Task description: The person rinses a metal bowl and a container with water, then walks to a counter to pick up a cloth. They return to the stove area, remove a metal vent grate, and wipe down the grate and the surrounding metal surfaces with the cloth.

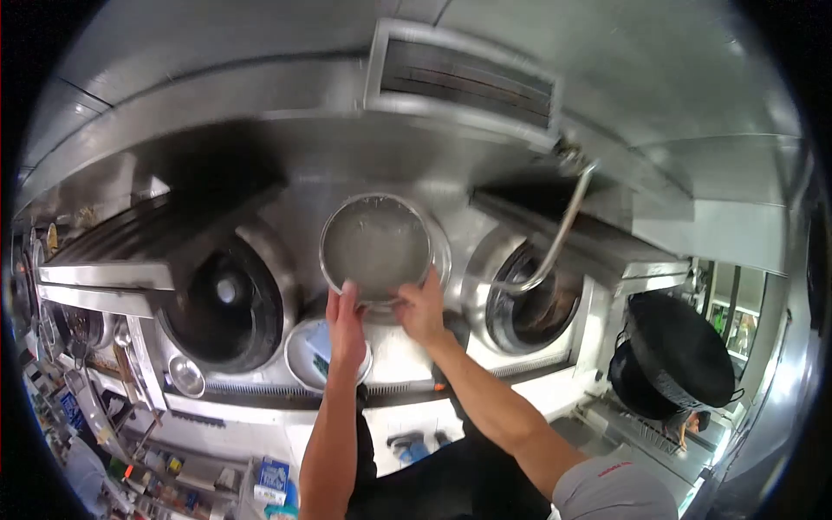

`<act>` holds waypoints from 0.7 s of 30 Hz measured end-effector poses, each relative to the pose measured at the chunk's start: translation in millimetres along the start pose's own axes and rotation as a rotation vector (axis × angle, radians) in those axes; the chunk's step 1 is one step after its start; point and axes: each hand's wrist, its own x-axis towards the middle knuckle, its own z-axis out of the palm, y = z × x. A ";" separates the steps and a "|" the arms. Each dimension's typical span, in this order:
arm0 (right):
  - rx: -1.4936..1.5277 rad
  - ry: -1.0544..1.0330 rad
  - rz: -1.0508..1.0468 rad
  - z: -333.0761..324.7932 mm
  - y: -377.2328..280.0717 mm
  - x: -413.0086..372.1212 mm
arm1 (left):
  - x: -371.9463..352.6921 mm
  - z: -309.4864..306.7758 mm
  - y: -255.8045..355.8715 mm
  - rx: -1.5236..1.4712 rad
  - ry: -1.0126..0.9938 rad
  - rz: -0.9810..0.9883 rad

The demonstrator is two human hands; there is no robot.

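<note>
A round steel pot (378, 247) with a dull grey inside sits between the two burners, tilted slightly towards me. My left hand (346, 328) grips its near rim on the left, thumb over the edge. On the right side of the same rim, my right hand (422, 309) is closed, with its fingers curled at the edge. The rounded edge of another steel vessel (442, 251) shows behind the pot on the right. Under my left wrist lies a metal basin (300, 357) holding a light blue cloth and something green.
Black woks sit in the left burner (221, 325) and the right burner (533, 299). A curved faucet pipe (568, 221) reaches over the right one. Large black woks (676, 347) are stacked at far right. A small steel bowl (186, 375) stands at the left front edge.
</note>
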 end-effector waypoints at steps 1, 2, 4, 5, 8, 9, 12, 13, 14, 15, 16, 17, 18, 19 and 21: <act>-0.010 0.032 -0.080 -9.6 -34.9 12.3 | -18.2 7.0 24.2 -0.043 -0.087 0.044; -0.038 0.076 -0.233 -14.9 -63.9 23.4 | -33.3 8.5 42.0 -0.084 -0.172 0.089; -0.017 0.105 -0.382 -28.5 -121.3 47.7 | -48.0 -11.3 56.7 0.075 -0.117 0.073; 0.029 0.090 -0.377 -36.6 -149.5 57.8 | -57.8 -22.1 66.4 0.158 -0.114 0.094; -0.003 0.112 -0.554 -57.9 -212.9 95.1 | -85.5 -72.4 83.8 0.441 -0.112 0.208; -0.015 0.128 -0.615 -66.7 -243.5 108.7 | -93.4 -100.1 81.7 0.567 -0.084 0.244; 0.039 0.141 -0.733 -91.5 -317.6 143.8 | -125.5 -182.8 75.3 0.703 0.035 0.187; 0.076 0.136 -0.757 -97.7 -338.1 152.6 | -142.6 -206.2 77.5 0.801 0.147 0.103; 0.070 0.131 -0.680 -105.1 -358.1 158.6 | -157.7 -225.1 84.5 0.890 0.170 0.092; 0.065 0.126 -0.601 -114.5 -377.3 163.5 | -152.8 -291.4 52.3 0.812 0.122 0.197; 0.033 0.131 -0.546 -124.1 -395.0 168.6 | -186.0 -276.8 84.2 0.981 0.240 0.071; 0.000 0.134 -0.491 -133.8 -412.7 173.8 | -199.5 -296.6 83.3 0.786 0.260 0.081; -0.060 0.148 -0.464 -145.0 -429.9 180.1 | -219.8 -304.8 95.9 0.971 0.402 -0.073; -0.120 0.164 -0.436 -156.5 -445.0 185.4 | -226.6 -358.3 75.3 0.997 0.445 0.013; -0.013 0.133 -0.403 -181.8 -470.0 194.7 | -244.3 -415.8 63.4 1.075 0.541 -0.011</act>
